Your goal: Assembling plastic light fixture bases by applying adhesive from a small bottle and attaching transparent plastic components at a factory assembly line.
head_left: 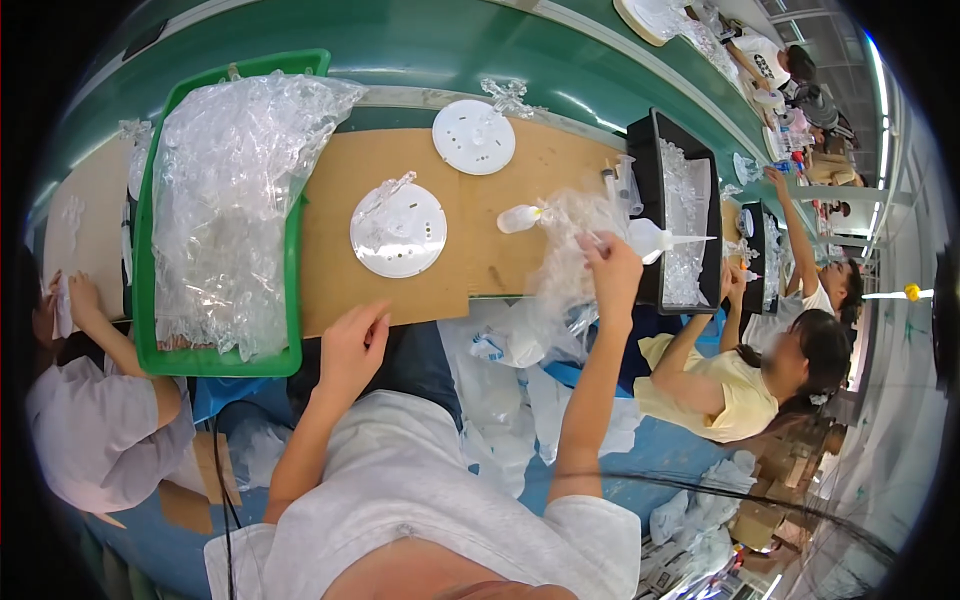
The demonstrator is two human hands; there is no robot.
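Note:
My left hand (352,345) is at the front edge of the brown cardboard (340,270), its fingers curled in with nothing visible in them. In front of it lies a white round plate with small holes (400,245), a clear plastic piece resting on it. My right hand (614,268) is pinched on crumpled clear plastic film (565,262), which hangs over the table's front edge. A white squeeze bottle with a pointed nozzle (650,240) lies just right of that hand. Left of the film is a small bottle with a yellowish tip (518,219).
A green crate (292,300) heaped with bagged clear pieces stands left. A second white plate (470,145) lies farther back. To the right, a black bin (650,290) holds clear pieces. Co-workers sit on both sides (110,420), (720,385). Plastic bags (495,400) hang below the table.

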